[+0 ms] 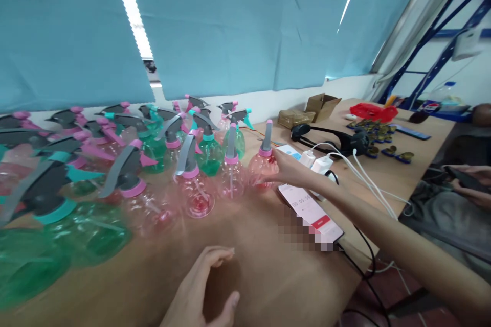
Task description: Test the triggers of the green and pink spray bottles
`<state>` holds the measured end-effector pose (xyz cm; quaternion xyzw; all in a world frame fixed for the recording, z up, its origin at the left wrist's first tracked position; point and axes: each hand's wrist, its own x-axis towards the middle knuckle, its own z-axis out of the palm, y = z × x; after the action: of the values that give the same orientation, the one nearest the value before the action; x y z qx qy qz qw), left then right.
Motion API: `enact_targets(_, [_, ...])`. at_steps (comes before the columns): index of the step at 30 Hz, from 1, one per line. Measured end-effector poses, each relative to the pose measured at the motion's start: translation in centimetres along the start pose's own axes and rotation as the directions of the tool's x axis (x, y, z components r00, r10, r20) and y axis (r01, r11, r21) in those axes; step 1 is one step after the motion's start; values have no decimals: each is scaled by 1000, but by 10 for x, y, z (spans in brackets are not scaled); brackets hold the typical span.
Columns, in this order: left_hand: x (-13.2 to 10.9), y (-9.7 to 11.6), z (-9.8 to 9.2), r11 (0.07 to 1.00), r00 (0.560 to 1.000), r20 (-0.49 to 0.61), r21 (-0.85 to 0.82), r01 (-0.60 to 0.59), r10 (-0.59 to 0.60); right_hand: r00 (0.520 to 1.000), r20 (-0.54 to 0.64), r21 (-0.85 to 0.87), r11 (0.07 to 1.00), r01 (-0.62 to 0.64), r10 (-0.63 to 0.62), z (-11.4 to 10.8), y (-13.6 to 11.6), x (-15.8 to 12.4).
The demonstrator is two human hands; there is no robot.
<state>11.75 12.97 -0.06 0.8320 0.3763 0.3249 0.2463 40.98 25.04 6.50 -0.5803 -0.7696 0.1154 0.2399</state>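
My right hand (pixel 287 169) reaches across the wooden table and grips the round body of a clear pink spray bottle (pixel 259 167) with a pink collar and grey trigger head. That bottle stands upright at the right end of the group. Low in the view, my left hand (pixel 199 286) is held with thumb and fingers apart, nothing between them. Beside the gripped bottle stand another pink spray bottle (pixel 232 179) and a third pink one (pixel 195 194). Farther left are several more pink and green ones, including a large green bottle (pixel 92 230).
A phone (pixel 312 214) showing a timer lies below my right forearm. Behind it are white chargers (pixel 321 164) with cables, a black headset (pixel 330 138), cardboard boxes (pixel 322 107) and a red plastic bag (pixel 374 111). At right, another person's hand (pixel 468 184) holds a dark phone.
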Motion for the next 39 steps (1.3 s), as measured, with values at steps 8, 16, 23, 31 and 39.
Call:
enact_targets(8, [17, -1, 5, 996, 996, -47, -63, 67, -70, 1000, -12, 138, 990, 2, -1, -1, 1, -14])
enact_targets(16, [19, -6, 3, 999, 999, 50, -49, -3, 6, 973, -229, -102, 994, -26, 2, 9, -23, -72])
enact_targets(23, [1, 6, -18, 998, 995, 75, 24, -65, 63, 976, -172, -96, 988, 118, -133, 41, -87, -103])
enact_targets(31, [-75, -10, -76, 990, 991, -15, 44, 132, -131, 851, 156, 231, 857, 462, -501, 69, -203, -103])
enact_targets(39, [-183, -24, -172, 889, 871, -246, 70, 453, -425, 676, 288, 350, 731, 586, -679, 162, -276, -77])
